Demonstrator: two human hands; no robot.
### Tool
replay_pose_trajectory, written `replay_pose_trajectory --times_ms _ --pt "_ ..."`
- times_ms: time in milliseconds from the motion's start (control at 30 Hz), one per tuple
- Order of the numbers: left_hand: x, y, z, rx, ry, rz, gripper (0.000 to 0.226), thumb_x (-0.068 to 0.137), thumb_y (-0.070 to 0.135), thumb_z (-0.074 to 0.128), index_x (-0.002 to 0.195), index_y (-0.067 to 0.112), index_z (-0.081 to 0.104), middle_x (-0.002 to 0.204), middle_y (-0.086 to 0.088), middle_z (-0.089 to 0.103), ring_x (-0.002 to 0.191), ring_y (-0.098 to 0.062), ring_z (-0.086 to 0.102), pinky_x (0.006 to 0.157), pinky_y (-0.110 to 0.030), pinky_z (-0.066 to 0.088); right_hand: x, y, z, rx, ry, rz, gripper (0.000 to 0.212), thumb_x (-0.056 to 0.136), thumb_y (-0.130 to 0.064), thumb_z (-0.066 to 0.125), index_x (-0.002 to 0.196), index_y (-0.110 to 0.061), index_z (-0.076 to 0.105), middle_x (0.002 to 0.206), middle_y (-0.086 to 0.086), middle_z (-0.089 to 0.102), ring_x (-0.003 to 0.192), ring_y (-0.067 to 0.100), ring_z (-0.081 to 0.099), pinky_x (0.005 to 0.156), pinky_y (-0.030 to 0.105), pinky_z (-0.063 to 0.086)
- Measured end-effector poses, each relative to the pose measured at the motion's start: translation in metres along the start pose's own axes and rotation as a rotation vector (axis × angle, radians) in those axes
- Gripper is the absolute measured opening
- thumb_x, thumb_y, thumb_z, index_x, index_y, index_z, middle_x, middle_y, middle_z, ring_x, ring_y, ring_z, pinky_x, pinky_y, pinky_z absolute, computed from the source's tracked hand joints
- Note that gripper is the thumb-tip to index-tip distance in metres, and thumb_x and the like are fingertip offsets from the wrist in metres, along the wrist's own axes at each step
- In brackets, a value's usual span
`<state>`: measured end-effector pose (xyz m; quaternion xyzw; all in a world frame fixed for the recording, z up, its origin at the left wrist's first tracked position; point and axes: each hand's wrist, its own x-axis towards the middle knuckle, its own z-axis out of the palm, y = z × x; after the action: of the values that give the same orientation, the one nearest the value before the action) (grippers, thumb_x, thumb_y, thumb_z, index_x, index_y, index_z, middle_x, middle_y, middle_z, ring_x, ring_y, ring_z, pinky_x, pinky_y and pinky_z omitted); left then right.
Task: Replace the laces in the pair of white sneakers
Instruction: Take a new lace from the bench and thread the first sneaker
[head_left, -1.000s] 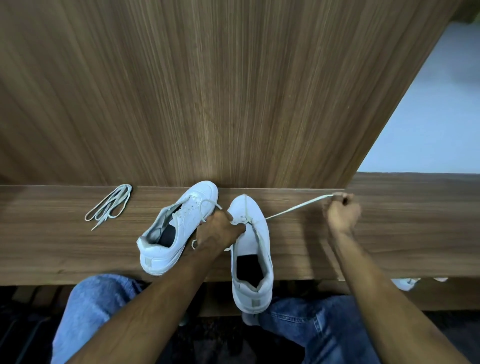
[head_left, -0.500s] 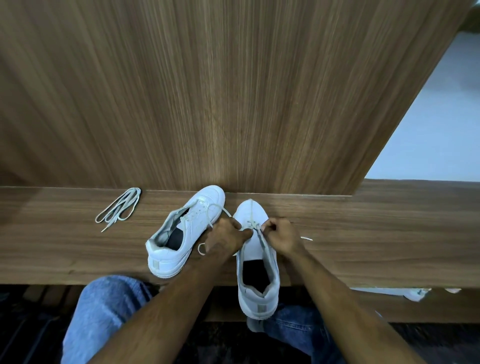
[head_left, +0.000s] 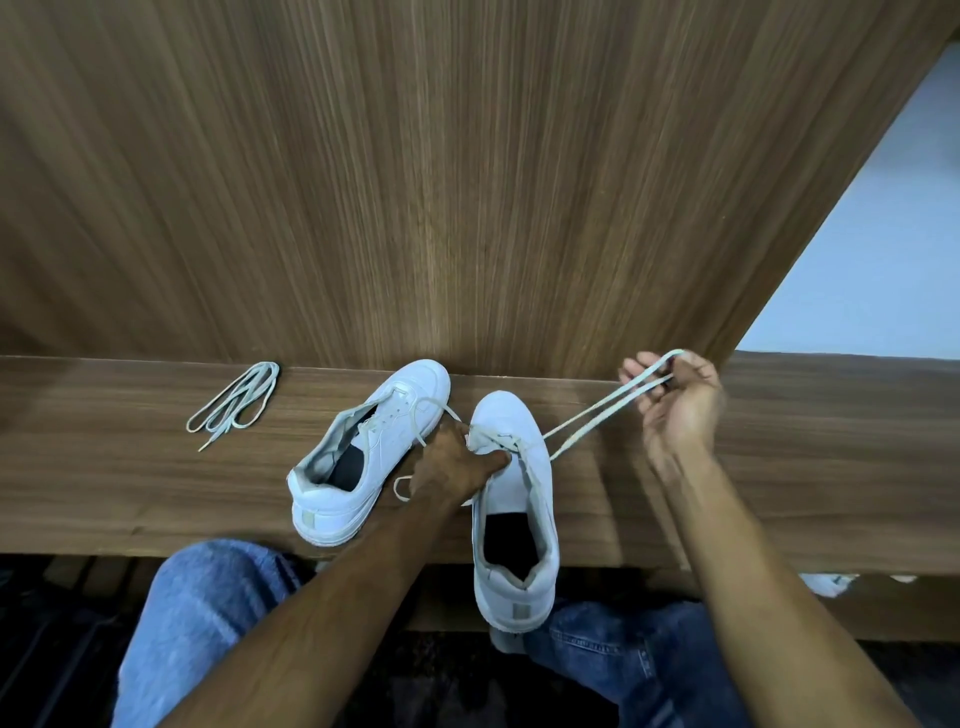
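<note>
Resting on the wooden shelf (head_left: 779, 467), the right sneaker (head_left: 511, 519) is gripped at its eyelets by the left hand (head_left: 457, 462); the right hand (head_left: 675, 405) pinches its lace (head_left: 587, 421), apparently doubled, pulled taut.

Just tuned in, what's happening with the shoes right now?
A person is working a lace through the right-hand sneaker on the wooden ledge. The left hand grips the shoe near its front eyelets while the right hand holds a doubled length of lace pulled out to the side. The other sneaker lies alongside, and a spare lace bundle sits further left.
</note>
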<state>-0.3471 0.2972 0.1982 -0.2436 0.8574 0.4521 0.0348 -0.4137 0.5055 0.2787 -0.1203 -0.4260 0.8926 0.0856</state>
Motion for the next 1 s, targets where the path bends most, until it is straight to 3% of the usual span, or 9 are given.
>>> replay_pose_trajectory --times_ms 133,233,333,433,567,700,800,900,1000 --pt "-0.001 -0.002 0.0 0.007 0.017 0.002 0.064 0.065 0.049 0.08 0.112 0.016 0.054 0.104 0.0 0.064 0.099 -0.02 0.061 0.079 -0.029 0.046 0.024 0.006 -0.021 -0.508 0.065 -0.234 0.019 0.089 0.004 0.049 0.086 -0.014 0.056 0.077 0.009 0.06 0.065 0.021 0.062 0.067 0.033 0.052" --pt "-0.002 -0.001 0.001 0.032 0.015 -0.003 0.069 0.064 0.052 0.079 0.116 0.016 0.052 0.11 -0.002 0.065 0.103 -0.023 0.062 0.084 -0.033 0.049 0.016 0.03 -0.037 -1.241 -0.19 -0.258 0.026 0.084 0.003 0.06 0.106 -0.009 0.064 0.098 0.009 0.062 0.091 0.025 0.06 0.078 0.015 0.043" --pt "-0.003 0.0 0.001 0.049 0.022 -0.012 0.069 0.063 0.055 0.078 0.116 0.017 0.054 0.111 -0.002 0.065 0.105 -0.024 0.061 0.09 -0.037 0.05 -0.003 0.056 -0.041 -1.59 -0.492 -0.194 0.029 0.083 -0.016 0.068 0.112 -0.022 0.068 0.114 0.002 0.057 0.105 0.02 0.059 0.094 0.025 0.043" --pt "-0.004 0.0 -0.002 0.04 0.03 -0.019 0.052 0.066 0.051 0.078 0.101 0.018 0.058 0.106 -0.003 0.066 0.102 -0.024 0.062 0.09 -0.038 0.051 -0.022 0.083 -0.035 -1.655 -0.691 -0.109 0.026 0.087 -0.029 0.063 0.112 -0.026 0.068 0.116 0.0 0.062 0.111 0.019 0.058 0.095 0.033 0.045" --pt "-0.001 -0.002 -0.006 -0.001 0.017 -0.036 0.042 0.068 0.047 0.079 0.093 0.02 0.059 0.106 -0.003 0.067 0.102 -0.022 0.061 0.092 -0.038 0.05 -0.029 0.093 -0.026 -1.624 -0.562 -0.184 0.012 0.089 -0.021 0.057 0.082 -0.023 0.066 0.096 -0.001 0.071 0.093 0.019 0.064 0.079 0.03 0.047" --pt "0.001 -0.004 -0.009 0.013 0.021 -0.059 0.05 0.069 0.049 0.078 0.104 0.017 0.061 0.109 -0.002 0.066 0.106 -0.022 0.06 0.095 -0.039 0.048 -0.026 0.063 -0.011 -0.884 -0.294 -0.112 0.03 0.088 0.004 0.058 0.068 -0.018 0.062 0.059 -0.013 0.064 0.057 -0.007 0.056 0.062 0.009 0.043" --pt "0.002 -0.004 -0.009 0.001 0.002 -0.057 0.049 0.067 0.052 0.079 0.1 0.02 0.062 0.107 -0.001 0.067 0.104 -0.022 0.061 0.094 -0.042 0.05 -0.011 0.029 -0.009 -0.558 -0.116 -0.22 0.027 0.087 0.006 0.058 0.07 -0.016 0.062 0.065 -0.009 0.065 0.068 0.003 0.058 0.071 0.014 0.043" --pt "0.002 -0.005 -0.008 -0.022 -0.022 -0.02 0.033 0.067 0.053 0.076 0.081 0.025 0.067 0.093 -0.002 0.072 0.093 -0.021 0.065 0.088 -0.04 0.053 -0.003 0.024 -0.02 -0.747 -0.08 -0.324 0.026 0.086 0.0 0.061 0.073 -0.023 0.064 0.072 -0.008 0.067 0.076 0.012 0.059 0.08 0.03 0.047" --pt "0.001 -0.005 -0.007 -0.068 -0.058 0.028 0.038 0.082 0.046 0.068 0.057 0.017 0.065 0.066 -0.011 0.062 0.078 -0.023 0.065 0.078 -0.033 0.051 -0.008 0.038 -0.037 -1.279 -0.151 -0.289 0.031 0.084 -0.008 0.063 0.113 -0.021 0.063 0.109 0.008 0.065 0.101 0.028 0.061 0.092 0.04 0.048"
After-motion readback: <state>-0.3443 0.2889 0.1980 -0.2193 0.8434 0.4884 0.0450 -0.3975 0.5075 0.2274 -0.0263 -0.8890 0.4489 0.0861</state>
